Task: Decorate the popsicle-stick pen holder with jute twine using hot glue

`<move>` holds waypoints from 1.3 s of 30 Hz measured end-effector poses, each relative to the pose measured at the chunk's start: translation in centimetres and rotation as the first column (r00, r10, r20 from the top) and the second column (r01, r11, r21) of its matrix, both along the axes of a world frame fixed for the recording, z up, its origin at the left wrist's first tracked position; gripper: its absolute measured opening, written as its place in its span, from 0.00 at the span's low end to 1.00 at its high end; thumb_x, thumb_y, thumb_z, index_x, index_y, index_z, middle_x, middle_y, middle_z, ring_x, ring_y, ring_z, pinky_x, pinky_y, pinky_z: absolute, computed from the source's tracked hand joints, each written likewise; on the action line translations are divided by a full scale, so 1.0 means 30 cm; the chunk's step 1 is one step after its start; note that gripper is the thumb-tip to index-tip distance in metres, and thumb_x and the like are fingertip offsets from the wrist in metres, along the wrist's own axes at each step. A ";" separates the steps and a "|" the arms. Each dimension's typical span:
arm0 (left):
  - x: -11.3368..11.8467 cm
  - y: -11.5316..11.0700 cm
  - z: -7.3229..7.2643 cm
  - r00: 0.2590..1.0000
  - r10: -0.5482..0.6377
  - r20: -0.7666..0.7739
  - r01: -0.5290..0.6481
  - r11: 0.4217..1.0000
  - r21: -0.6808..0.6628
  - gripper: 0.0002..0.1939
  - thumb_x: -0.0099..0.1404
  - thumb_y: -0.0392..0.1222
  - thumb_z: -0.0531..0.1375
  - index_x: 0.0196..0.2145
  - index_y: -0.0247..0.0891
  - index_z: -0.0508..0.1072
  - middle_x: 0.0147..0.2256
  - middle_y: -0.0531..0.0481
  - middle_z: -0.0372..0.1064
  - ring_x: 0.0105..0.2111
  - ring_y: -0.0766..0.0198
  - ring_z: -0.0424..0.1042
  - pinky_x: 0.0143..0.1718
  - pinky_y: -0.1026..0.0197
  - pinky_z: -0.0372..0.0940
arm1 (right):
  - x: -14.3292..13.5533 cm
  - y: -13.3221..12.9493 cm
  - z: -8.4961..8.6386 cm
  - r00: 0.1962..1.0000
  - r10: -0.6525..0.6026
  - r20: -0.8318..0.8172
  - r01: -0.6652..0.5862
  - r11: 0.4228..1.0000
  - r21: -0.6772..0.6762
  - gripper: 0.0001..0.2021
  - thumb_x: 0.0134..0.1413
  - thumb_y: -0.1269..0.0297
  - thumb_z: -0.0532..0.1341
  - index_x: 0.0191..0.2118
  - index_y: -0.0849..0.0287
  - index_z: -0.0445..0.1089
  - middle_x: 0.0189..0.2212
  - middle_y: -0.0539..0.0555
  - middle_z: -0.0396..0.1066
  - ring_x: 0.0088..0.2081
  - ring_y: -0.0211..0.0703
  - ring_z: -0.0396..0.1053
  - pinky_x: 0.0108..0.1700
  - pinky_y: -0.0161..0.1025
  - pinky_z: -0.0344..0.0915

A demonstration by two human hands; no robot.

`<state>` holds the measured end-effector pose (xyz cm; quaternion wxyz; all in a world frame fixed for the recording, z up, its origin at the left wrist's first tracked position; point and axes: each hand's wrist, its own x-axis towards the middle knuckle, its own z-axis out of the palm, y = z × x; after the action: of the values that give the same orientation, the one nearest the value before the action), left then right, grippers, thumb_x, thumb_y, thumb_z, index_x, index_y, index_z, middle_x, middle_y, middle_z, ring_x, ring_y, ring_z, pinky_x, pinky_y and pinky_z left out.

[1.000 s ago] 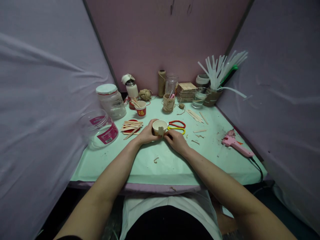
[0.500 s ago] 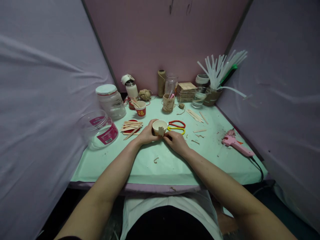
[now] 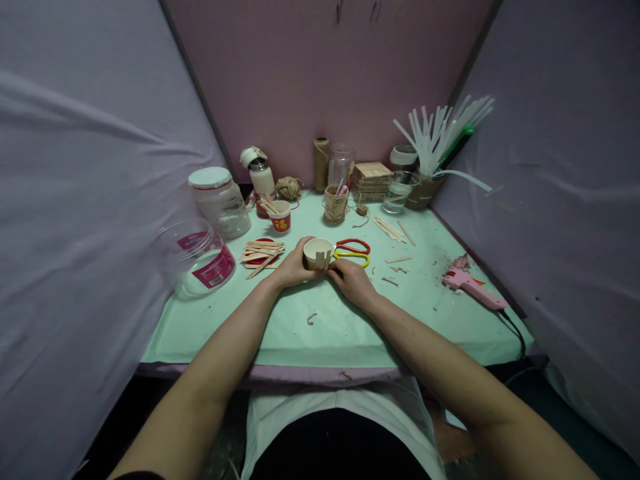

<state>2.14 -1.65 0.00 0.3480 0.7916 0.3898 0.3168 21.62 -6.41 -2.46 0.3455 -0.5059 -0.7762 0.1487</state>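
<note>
My left hand (image 3: 294,267) is wrapped round a small paper cup (image 3: 317,247), pale inside, its mouth tipped up. Short wooden craft stick pieces (image 3: 320,260) stand upright against the cup's near side and reach to its rim. With thumb and fingers pinched together, my right hand (image 3: 351,280) is at the lower end of the rightmost craft stick piece. The fingertips partly hide that end. Just behind the right hand lie scissors (image 3: 354,247) with one red and one yellow handle; the cup covers their blades.
Craft sticks (image 3: 263,255) are piled on the left, near a clear plastic jar (image 3: 213,267). A red paper cup (image 3: 281,219) holds more sticks. On the right lies a pink glue gun (image 3: 473,283) with its cord. Twine, jars and a pot of white strips (image 3: 435,137) line the back.
The stick pieces on the cup now show as separate uprights with gaps, where they looked like one cluster. Both hands keep nearly the same place; the view has shifted slightly.
</note>
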 end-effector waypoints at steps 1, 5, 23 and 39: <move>0.001 0.000 0.001 1.000 -0.002 0.002 0.002 1.000 0.001 0.42 0.49 0.46 0.68 0.58 0.37 0.56 0.54 0.41 0.66 0.54 0.52 0.68 0.53 0.56 0.63 | 0.001 0.000 0.001 1.000 -0.002 0.003 0.002 1.000 0.006 0.05 0.60 0.69 0.59 0.33 0.58 0.70 0.30 0.53 0.72 0.32 0.42 0.66 0.36 0.36 0.58; 0.004 0.000 0.005 1.000 -0.006 0.007 0.006 1.000 0.012 0.42 0.49 0.45 0.68 0.58 0.36 0.55 0.53 0.41 0.66 0.54 0.52 0.67 0.54 0.55 0.63 | 0.008 0.001 0.007 1.000 0.005 0.014 -0.005 1.000 0.013 0.05 0.61 0.69 0.59 0.34 0.58 0.70 0.31 0.54 0.73 0.34 0.43 0.67 0.37 0.37 0.59; 0.013 -0.010 -0.005 0.999 0.030 -0.028 -0.030 1.000 0.000 0.49 0.49 0.46 0.67 0.63 0.33 0.49 0.55 0.39 0.65 0.54 0.51 0.67 0.56 0.53 0.61 | 0.000 -0.007 0.026 0.994 -0.017 0.112 0.024 0.998 -0.064 0.06 0.62 0.68 0.58 0.34 0.58 0.71 0.32 0.54 0.73 0.34 0.42 0.67 0.35 0.36 0.55; 0.012 -0.004 -0.005 0.999 0.015 -0.029 -0.016 1.000 -0.016 0.41 0.50 0.47 0.68 0.58 0.35 0.57 0.55 0.40 0.67 0.55 0.51 0.67 0.55 0.53 0.62 | -0.001 -0.007 0.023 0.997 -0.012 0.080 0.015 0.999 -0.036 0.05 0.60 0.70 0.60 0.33 0.59 0.71 0.32 0.55 0.73 0.34 0.43 0.66 0.35 0.36 0.56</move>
<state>2.51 -1.78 -0.13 0.3460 0.7903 0.4035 0.3048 21.60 -6.63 -1.77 0.3059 -0.5228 -0.7832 0.1401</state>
